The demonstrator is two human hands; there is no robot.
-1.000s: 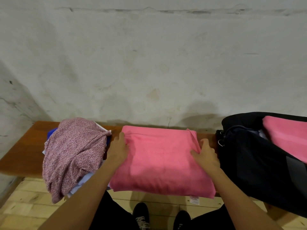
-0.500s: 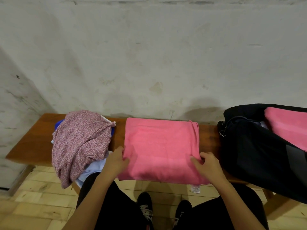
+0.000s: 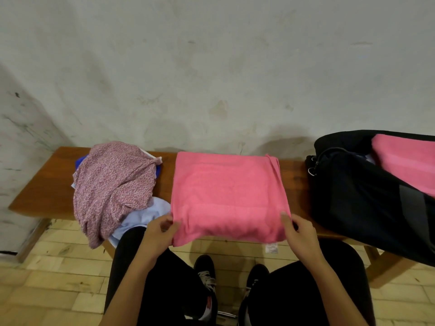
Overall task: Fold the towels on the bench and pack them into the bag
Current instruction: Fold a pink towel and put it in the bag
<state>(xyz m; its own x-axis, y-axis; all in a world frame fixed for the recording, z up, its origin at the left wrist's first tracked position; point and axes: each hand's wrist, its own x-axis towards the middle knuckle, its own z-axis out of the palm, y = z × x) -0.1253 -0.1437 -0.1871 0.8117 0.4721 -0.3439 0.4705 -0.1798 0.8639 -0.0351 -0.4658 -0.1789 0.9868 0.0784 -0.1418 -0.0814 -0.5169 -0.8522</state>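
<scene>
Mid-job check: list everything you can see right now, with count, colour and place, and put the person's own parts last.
folded towel: 1, pink, bench centre, near edge overhanging
packed towel: 1, pink, inside the bag
bag: 1, black, open, bench right
patterned cloth: 1, mauve, atop pile, bench left
cloths beneath: light blue, dark blue; count unclear
bench: 1, brown wood
left hand: pinches towel's near left corner
right hand: grips near right corner

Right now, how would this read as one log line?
left hand: pinches pink towel | right hand: pinches same towel | bag: open, holds another pink towel
</scene>
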